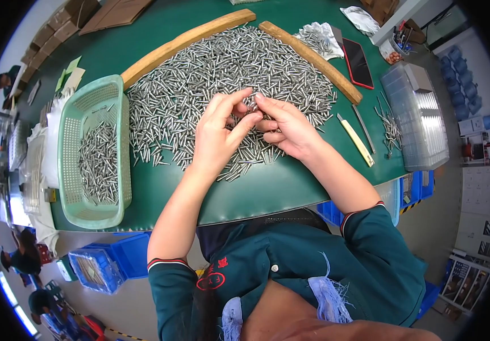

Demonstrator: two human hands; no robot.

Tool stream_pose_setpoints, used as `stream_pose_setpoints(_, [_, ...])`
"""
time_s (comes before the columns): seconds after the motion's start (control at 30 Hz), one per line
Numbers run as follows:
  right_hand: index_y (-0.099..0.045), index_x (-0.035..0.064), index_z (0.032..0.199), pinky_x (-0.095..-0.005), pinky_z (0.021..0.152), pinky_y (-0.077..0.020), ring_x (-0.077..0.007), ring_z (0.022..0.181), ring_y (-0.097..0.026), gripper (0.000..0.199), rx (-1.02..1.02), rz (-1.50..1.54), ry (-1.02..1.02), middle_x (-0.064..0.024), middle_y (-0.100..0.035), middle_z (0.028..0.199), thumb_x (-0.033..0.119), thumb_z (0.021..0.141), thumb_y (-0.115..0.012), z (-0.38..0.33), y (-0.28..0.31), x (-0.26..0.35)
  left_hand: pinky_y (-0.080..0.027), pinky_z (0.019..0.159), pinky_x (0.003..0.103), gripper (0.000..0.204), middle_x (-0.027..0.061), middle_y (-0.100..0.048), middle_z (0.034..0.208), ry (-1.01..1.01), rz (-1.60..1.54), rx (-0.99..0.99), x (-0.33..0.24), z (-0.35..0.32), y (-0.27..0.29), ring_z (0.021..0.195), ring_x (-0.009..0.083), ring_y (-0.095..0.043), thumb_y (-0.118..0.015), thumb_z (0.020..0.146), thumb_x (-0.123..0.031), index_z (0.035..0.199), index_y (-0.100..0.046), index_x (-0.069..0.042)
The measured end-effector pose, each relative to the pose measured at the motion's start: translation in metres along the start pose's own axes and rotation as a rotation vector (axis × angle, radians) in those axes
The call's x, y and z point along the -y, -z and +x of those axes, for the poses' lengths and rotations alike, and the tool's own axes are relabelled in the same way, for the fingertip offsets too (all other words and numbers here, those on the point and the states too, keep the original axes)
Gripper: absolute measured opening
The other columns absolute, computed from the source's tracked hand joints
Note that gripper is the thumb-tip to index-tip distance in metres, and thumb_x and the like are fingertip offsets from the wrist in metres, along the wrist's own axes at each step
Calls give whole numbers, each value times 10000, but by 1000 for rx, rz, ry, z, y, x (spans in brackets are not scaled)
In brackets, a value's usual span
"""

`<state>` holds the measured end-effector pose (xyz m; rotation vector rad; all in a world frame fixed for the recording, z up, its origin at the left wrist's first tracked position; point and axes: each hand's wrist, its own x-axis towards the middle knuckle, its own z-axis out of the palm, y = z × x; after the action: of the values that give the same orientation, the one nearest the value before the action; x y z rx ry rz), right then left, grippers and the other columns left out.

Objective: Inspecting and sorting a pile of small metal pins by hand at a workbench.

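Note:
A wide heap of small shiny metal pins (182,85) covers the middle of the green table. Over its near part, my left hand (217,131) and my right hand (288,126) meet with their fingertips almost touching. Thumb and forefinger of the left hand curl around a few metal pins (250,103). From the other side, the closed fingers of my right hand grip at the same pins; their exact number is hidden by the fingers. At the left stands a light green plastic basket (66,153) with more pins (99,162) in its bottom.
Two wooden bars (188,42) (313,59) border the heap's far side. Rightward lie a phone (357,63), a yellow-handled cutter knife (356,142), a thin metal strip (363,128), and a clear plastic box (421,122). Blue bins (131,256) stand below the table edge.

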<state>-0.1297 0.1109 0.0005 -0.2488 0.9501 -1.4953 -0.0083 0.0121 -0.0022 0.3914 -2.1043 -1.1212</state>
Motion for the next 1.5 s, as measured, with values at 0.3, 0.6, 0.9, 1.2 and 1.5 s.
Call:
stream_pose_setpoints(0.3, [-486,73,884,-115,332,-200,10,502,-352,194,162,429,-193,36,-455,737,265,905,-480,7,15,3,-399,841,356,442,113,-532,942,59,540,480,9,-2,56,945,282,-468,-722,644,-235,1025,-573,-66])
stream_pose_setpoints(0.6, [-525,77,849,-135,333,-226,-29,526,-375,156,171,468,-135,-19,-515,832,227,867,-488,2,7,6,-454,722,359,123,84,-565,794,27,606,308,14,0,21,815,259,-548,-615,732,-124,840,-605,-66])
stream_pose_setpoints(0.9, [-514,65,870,-121,341,-215,-6,512,-359,230,71,209,-78,27,-440,720,295,878,-525,0,4,4,-405,573,239,115,25,-541,733,208,146,59,-2,7,18,621,111,-491,-610,785,-110,887,-633,-60])
stream_pose_setpoints(1.2, [-509,82,879,-121,378,-217,9,518,-330,137,91,-50,-64,44,-434,728,219,892,-511,-1,-1,-3,-462,676,207,204,30,-580,849,236,-341,4,-5,4,10,770,93,-574,-597,810,-68,1011,-632,-53])
stream_pose_setpoints(1.5, [-513,71,867,-124,377,-214,11,515,-334,134,71,-73,0,49,-425,715,202,873,-538,-1,-1,-4,-442,626,172,239,44,-632,941,354,-504,-32,-8,2,6,766,58,-565,-567,846,-107,1075,-599,-46])
